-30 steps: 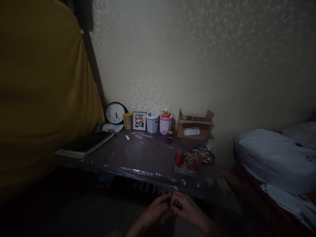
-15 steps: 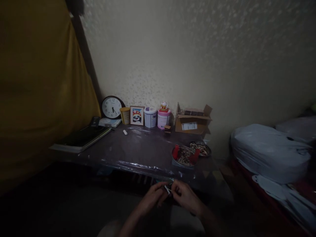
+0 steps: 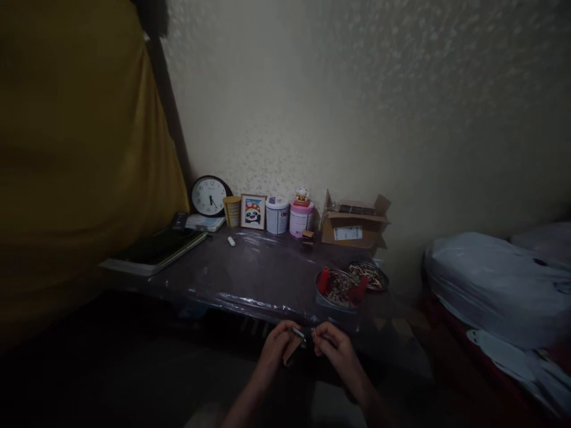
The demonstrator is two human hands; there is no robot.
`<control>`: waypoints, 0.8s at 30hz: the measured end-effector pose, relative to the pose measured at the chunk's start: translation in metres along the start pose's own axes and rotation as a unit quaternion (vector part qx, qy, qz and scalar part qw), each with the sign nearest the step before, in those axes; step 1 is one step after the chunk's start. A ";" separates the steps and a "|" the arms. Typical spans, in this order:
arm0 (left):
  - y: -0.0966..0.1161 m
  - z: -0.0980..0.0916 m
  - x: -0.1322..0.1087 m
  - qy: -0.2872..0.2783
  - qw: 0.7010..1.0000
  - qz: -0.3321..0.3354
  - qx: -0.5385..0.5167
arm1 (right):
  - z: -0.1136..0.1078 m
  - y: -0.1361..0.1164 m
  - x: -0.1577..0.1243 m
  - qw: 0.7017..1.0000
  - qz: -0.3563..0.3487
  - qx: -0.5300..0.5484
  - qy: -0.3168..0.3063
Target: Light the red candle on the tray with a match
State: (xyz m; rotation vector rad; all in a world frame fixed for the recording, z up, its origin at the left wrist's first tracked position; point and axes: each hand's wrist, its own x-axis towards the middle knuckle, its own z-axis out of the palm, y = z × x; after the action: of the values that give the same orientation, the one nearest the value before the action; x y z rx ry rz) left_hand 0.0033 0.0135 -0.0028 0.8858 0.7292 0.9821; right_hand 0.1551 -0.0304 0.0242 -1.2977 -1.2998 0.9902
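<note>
Meeting at the near edge of the plastic-covered dark table (image 3: 250, 279), left hand (image 3: 277, 348) and right hand (image 3: 333, 349) pinch a small pale object (image 3: 298, 334) between them. Both are closed on it; its shape and axis are too dim to tell. A patterned round tray (image 3: 338, 289) lies just beyond, slightly right.

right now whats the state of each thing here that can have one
left hand: closed on a small object, too dark to identify
right hand: fingers curled, pinching something small
cardboard box: flaps open
wall clock: upright, leaning on the wall
white tin: lid on
pink tin: lid on, figurine on top
</note>
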 end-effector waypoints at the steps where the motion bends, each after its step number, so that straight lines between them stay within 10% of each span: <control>1: 0.001 0.000 0.000 0.005 1.000 0.005 -0.005 | 0.003 -0.002 -0.001 1.000 0.000 -0.001 0.000; 15: 0.010 0.003 -0.004 0.100 0.993 0.061 -0.021 | 0.040 0.007 -0.014 0.987 -0.139 -0.083 0.003; 24: 0.004 0.012 -0.002 0.057 0.995 0.071 -0.042 | 0.049 0.006 -0.016 0.969 -0.195 -0.149 0.030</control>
State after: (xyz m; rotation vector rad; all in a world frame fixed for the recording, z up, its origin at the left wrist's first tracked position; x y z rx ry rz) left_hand 0.0112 0.0097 0.0068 0.8214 0.7233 1.1903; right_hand 0.1070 -0.0410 0.0094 -1.2147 -1.6236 0.4881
